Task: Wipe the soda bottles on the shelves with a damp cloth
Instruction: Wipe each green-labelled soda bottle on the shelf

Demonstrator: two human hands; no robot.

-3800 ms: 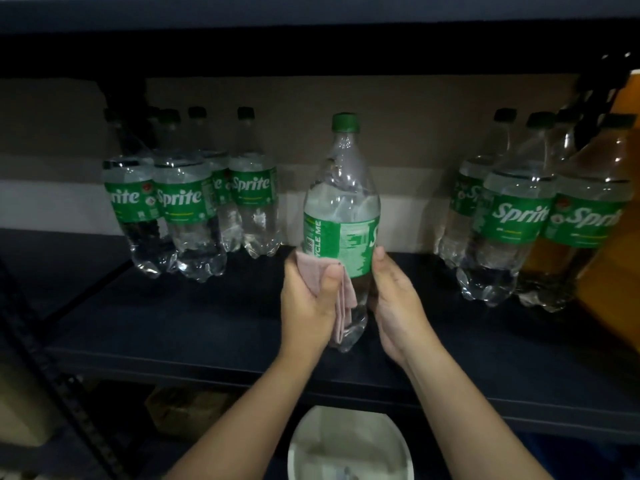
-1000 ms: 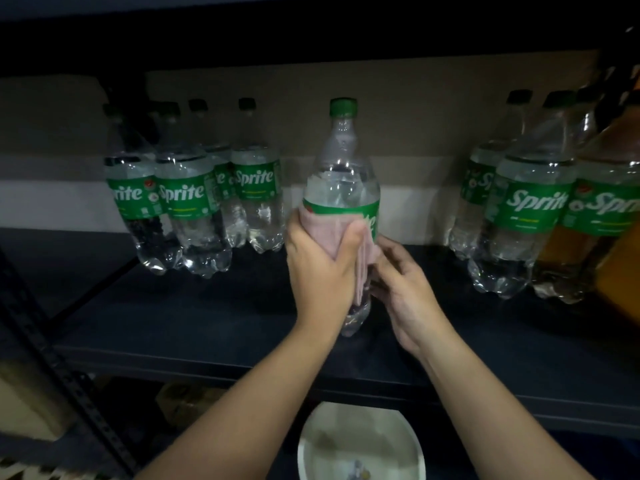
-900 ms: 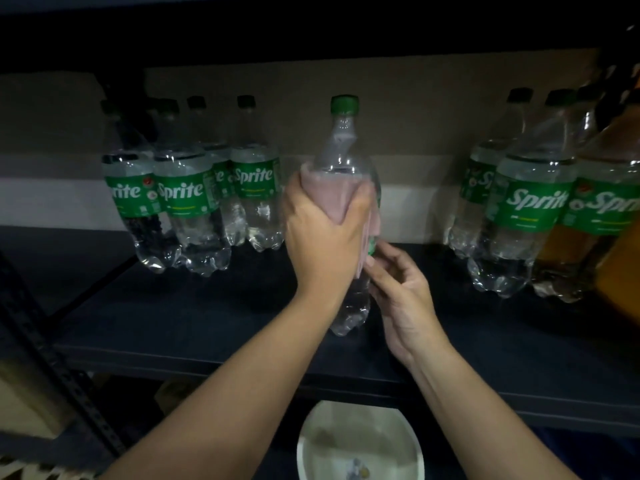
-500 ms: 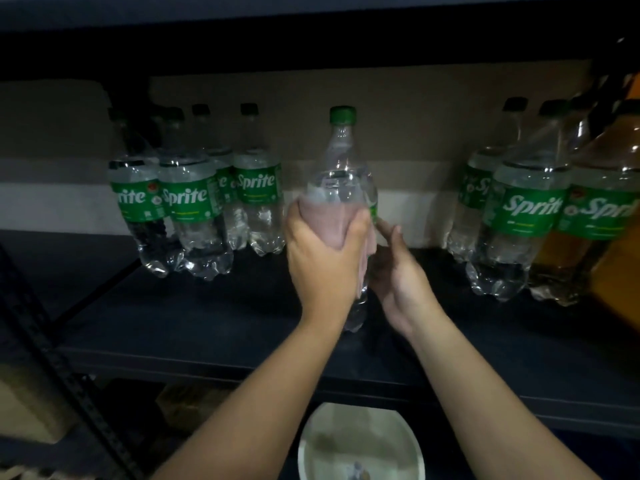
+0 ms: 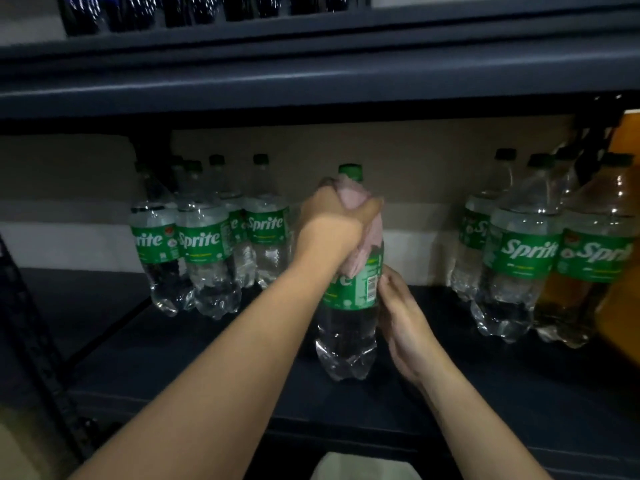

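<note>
A clear Sprite bottle (image 5: 349,306) with a green cap and green label stands upright in the middle of the dark shelf (image 5: 173,368). My left hand (image 5: 337,220) grips a pink cloth (image 5: 363,237) wrapped around the bottle's neck and shoulder, just under the cap. The cloth's loose end hangs down over the top of the label. My right hand (image 5: 403,317) holds the bottle's right side at label height, fingers curled against it.
Several Sprite bottles (image 5: 207,251) stand in a group at the left, and more Sprite bottles (image 5: 519,258) at the right beside an amber bottle (image 5: 588,271). Dark bottles (image 5: 207,8) line the upper shelf. A white bowl (image 5: 363,467) lies below the shelf edge.
My left hand has slid the cloth up from the bottle's body to its neck, baring the label. The right hand stays on the bottle's right side. The camera tilted up.
</note>
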